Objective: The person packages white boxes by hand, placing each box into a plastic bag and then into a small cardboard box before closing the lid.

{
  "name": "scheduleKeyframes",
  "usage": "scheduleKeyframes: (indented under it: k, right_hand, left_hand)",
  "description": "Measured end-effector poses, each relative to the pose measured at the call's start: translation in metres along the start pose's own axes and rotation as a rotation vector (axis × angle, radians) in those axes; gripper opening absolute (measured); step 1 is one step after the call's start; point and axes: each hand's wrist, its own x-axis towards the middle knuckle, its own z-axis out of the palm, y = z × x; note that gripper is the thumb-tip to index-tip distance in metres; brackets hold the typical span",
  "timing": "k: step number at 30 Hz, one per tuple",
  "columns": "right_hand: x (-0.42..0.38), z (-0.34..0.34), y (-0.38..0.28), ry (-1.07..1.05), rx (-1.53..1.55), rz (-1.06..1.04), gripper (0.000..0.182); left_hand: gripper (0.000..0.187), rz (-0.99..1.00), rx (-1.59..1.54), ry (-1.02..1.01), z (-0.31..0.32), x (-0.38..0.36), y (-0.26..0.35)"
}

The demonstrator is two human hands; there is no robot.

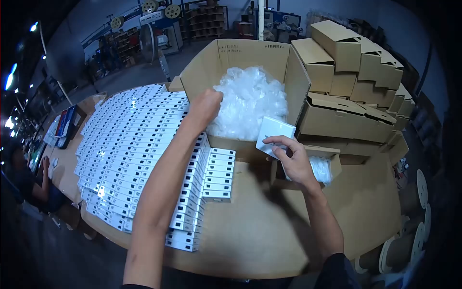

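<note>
My right hand (294,161) holds a flat white box (276,131) by its lower edge, in front of the large open carton (299,86). Clear plastic bags (250,98) fill that carton. Over its left side is my left hand (207,107), closed, with its fingertips turned away; what it grips, if anything, is hidden. Below the white box stands a small open carton (335,166) with clear plastic packets (320,168) inside. Many small white boxes (139,144) with dark squares lie in dense rows under and left of my left forearm.
Brown cartons (346,96) are piled at the right of the table (255,231). Large spools (409,241) stand beyond its right edge. A co-worker (31,178) is at the far left near another table. Machines (161,24) stand at the back.
</note>
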Motion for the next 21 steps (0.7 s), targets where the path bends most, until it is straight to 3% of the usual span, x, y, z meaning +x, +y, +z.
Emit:
scheduleKeyframes:
  k: [3, 7, 11, 13, 14, 18, 21]
  right_hand:
    - [0.01, -0.003, 0.006, 0.014, 0.003, -0.007, 0.024]
    - [0.025, -0.002, 0.002, 0.039, -0.093, -0.032, 0.025]
    - [0.055, -0.004, -0.027, 0.102, -0.381, -0.2, 0.034]
    - [0.072, -0.005, -0.025, 0.145, -0.419, -0.338, 0.036]
    - [0.082, -0.008, -0.022, 0.135, -0.409, -0.31, 0.041]
    - [0.107, -0.005, -0.031, 0.17, -0.482, -0.264, 0.058]
    - [0.11, 0.004, -0.034, 0.156, -0.371, -0.195, 0.067]
  left_hand:
    - [0.009, 0.368, 0.051, 0.145, 0.013, 0.014, -0.004]
    - [0.009, 0.335, 0.218, 0.233, 0.053, 0.036, -0.012]
    - [0.008, 0.163, 0.212, 0.066, 0.05, 0.04, -0.015]
    - [0.009, 0.216, 0.159, 0.234, 0.031, 0.035, -0.012]
    - [0.012, 0.241, 0.131, 0.316, 0.019, 0.032, -0.01]
    - [0.016, 0.323, -0.03, 0.379, -0.043, 0.021, 0.004]
    - [0.014, 0.33, -0.287, 0.371, -0.084, -0.003, 0.035]
